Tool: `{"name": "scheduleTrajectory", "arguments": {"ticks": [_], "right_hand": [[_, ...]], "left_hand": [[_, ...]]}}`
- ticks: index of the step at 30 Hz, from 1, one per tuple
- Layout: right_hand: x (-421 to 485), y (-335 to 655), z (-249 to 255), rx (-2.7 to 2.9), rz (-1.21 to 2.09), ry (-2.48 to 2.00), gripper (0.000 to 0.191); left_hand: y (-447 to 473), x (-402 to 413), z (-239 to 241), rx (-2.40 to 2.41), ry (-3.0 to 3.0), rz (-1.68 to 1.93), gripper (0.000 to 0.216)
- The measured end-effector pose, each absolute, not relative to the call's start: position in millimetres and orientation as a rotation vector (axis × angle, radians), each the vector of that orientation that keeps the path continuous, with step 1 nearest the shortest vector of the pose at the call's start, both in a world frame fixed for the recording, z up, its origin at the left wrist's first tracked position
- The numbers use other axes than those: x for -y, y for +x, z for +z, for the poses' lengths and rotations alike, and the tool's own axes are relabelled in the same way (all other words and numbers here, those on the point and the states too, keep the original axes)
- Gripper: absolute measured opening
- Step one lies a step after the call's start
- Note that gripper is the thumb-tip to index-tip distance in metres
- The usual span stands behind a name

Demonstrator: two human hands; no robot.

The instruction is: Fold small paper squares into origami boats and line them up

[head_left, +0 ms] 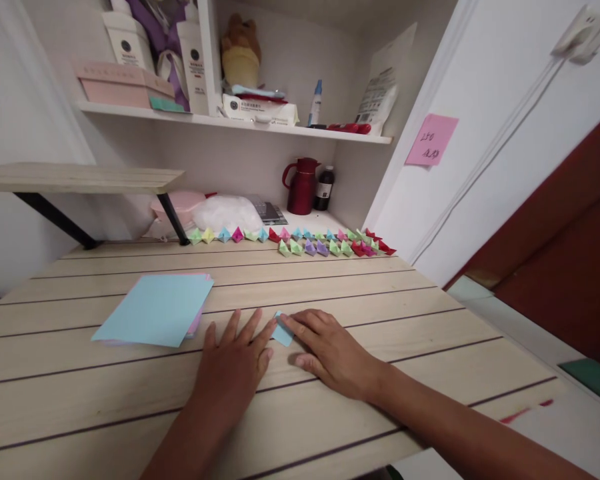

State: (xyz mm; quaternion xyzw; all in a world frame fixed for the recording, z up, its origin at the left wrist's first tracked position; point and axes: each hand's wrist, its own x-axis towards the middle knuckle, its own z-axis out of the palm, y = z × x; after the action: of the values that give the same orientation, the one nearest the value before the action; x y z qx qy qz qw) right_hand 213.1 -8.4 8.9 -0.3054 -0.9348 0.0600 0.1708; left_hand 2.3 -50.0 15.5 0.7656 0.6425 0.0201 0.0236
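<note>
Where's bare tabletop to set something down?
Free: wooden tabletop beyond the right hand, up to the origami boats; also left of the left hand, in front of the paper stack. Crowded: the back edge, lined with boats, and between the hands, around the small blue paper.

I see a dark red jug [303, 187] beside a dark bottle [325, 189], and a pink box [115, 89] on the shelf [320, 133] above
</note>
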Motion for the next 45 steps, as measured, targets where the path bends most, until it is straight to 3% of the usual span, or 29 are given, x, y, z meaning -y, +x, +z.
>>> {"name": "scheduleTrajectory", "arguments": {"ticks": [15,22,28,45], "right_hand": [[1,214,15,2.766,0.059,-0.945,0.061],[4,213,14,2.738,0.047,-0.911,0.059],[5,213,12,2.708,0.053,-0.904,0.060],[3,226,3,2.591,0.336,-1.027,0.059]], "left_hand": [[-13,64,8,-1.915,2.381,0.000,0.049],[-1,58,20,-2.012,2.430,0.276,0.059],[13,45,25,-1.733,2.398,0.026,0.055],[5,53,19,-1.734,2.423,-0.019,0.055]]}}
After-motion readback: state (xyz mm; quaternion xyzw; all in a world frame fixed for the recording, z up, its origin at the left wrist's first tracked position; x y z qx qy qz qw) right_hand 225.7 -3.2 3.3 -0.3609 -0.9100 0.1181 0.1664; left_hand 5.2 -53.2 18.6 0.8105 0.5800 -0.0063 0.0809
